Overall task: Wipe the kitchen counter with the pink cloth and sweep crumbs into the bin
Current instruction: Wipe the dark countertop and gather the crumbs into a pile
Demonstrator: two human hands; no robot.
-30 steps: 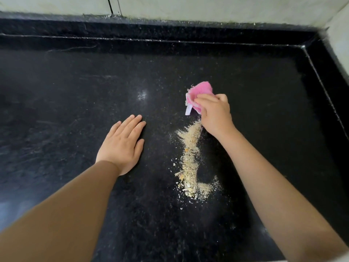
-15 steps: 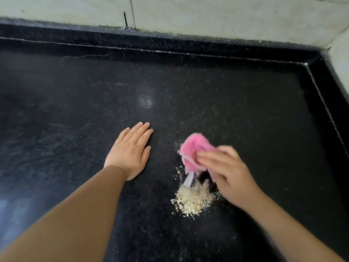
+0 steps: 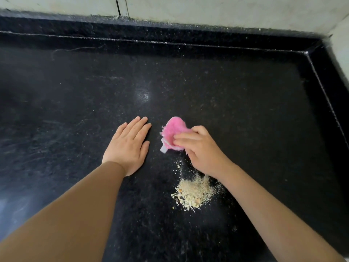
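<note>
Right hand (image 3: 204, 150) fingers clamped on pink cloth (image 3: 173, 134), left hand (image 3: 128, 146) flat, fingers together, crumbs (image 3: 194, 191) mid-counter (image 3: 245, 110)

Your work surface is a black speckled stone counter (image 3: 236, 95) with a raised lip along its far and right edges. Your flat left hand (image 3: 128, 148) rests on it. To that hand's right lies a bunched pink fuzzy cloth (image 3: 172, 134); nearer you, a heap of pale tan crumbs (image 3: 194, 192).

Pink cloth (image 3: 172, 132) bunched on black counter (image 3: 245, 110); crumbs (image 3: 195, 191) piled nearer.
</note>
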